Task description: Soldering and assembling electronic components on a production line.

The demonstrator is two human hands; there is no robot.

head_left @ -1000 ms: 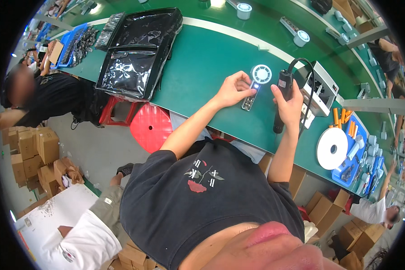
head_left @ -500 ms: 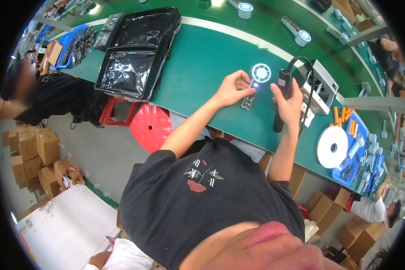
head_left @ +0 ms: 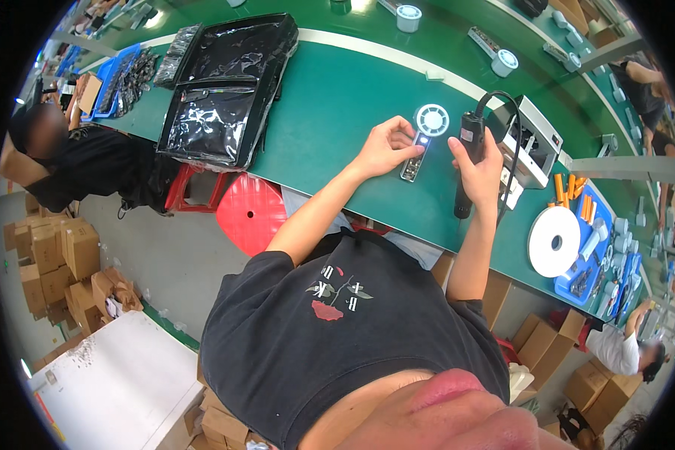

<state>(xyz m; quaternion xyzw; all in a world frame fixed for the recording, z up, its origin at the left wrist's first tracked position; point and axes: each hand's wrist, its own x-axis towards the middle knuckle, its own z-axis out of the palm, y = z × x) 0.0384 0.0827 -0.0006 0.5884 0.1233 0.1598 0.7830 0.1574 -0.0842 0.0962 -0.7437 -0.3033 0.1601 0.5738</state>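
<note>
Green table [head_left: 330,135] carries everything in hand; wrapped black case [head_left: 232,90] lies on it at the left, a pale boxed machine [head_left: 536,146] at the right, with a white reel [head_left: 541,241] nearer the person. Right hand [head_left: 481,171]: fingers closed around a black corded tool [head_left: 468,135], held just right of the work and not touching it. Left hand [head_left: 382,150]: thumb and fingertips pinching the small fan [head_left: 432,120], which sits between the two hands over the table, round head pointing away from the person. Progress, as judged: partly built. Done: the ringed grille is on the head, and a small light [head_left: 424,141] glows at the top of the handle [head_left: 411,169], so power appears to reach it. Left: the handle looks uncovered, inner parts showing lower down, so closing it seems outstanding. Whether any screws are seated cannot be told; the details are too small. Whether the blades turn: cannot tell. Tool tip's contact with the table: unclear.
</note>
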